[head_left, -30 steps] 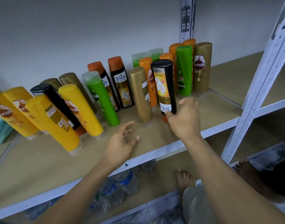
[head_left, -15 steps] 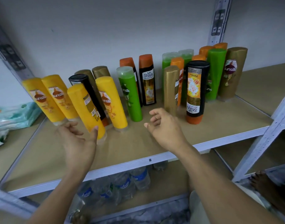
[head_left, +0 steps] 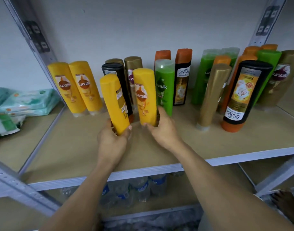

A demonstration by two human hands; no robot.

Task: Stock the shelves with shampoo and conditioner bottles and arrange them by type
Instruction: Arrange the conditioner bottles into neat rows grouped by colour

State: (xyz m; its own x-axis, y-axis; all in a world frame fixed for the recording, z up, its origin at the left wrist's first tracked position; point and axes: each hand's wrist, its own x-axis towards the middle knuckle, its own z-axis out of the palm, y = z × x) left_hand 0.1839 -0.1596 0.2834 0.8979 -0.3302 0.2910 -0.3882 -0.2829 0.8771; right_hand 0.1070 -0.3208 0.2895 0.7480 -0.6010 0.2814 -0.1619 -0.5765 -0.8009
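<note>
My left hand [head_left: 113, 141] grips the base of a yellow bottle [head_left: 114, 102] turned with its back label outward. My right hand [head_left: 164, 130] wraps the base of a second yellow Sunsilk bottle [head_left: 144, 95] just to its right. Two more yellow Sunsilk bottles [head_left: 76, 87] stand together at the shelf's left. Behind the held pair are a black bottle [head_left: 116, 72] and two gold bottles [head_left: 132, 67]. A green Sunsilk bottle [head_left: 164, 85] stands right of my right hand, then orange-capped Shayla bottles [head_left: 182, 77]. Further right are a gold bottle [head_left: 213, 95], a black Shayla bottle [head_left: 241, 95], and several green, orange and gold ones.
The wooden shelf board [head_left: 86, 147] has a white front rail. A grey upright post [head_left: 31, 39] borders the left. Packs of wipes [head_left: 26, 102] lie on the neighbouring shelf to the left. Plastic water bottles [head_left: 139, 189] sit on the shelf below.
Both hands were open and apart from the bottles; now each has closed on a yellow bottle. The view has shifted left, bringing the left post and wipes into sight.
</note>
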